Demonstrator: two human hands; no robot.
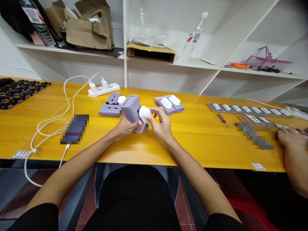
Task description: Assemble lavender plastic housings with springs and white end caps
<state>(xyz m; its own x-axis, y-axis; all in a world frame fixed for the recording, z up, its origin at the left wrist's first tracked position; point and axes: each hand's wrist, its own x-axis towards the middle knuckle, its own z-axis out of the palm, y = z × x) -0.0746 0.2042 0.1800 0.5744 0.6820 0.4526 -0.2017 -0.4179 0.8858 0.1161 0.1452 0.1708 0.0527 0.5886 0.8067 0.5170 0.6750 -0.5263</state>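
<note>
Above the wooden table, my left hand (127,126) grips a purple plastic housing (131,109) from below, tilted toward me. My right hand (162,124) pinches a white ribbed round piece (144,113) between thumb and fingers, against the housing's right side. Whether that piece is attached or only touching, I cannot tell. Just behind to the left lie a purple slotted part (110,110), a second purple part (113,98) and a white round piece (121,100). Farther right, two purple housings (167,109) lie side by side, each topped by a white oval piece (166,103).
A power strip (104,90) with white chargers sits at the back; its cables loop toward a phone (75,129) at left. Black parts (21,89) cover the far left. To the right are a screwdriver (223,120), a long strip of white pieces (250,110) and another person's hand (287,138).
</note>
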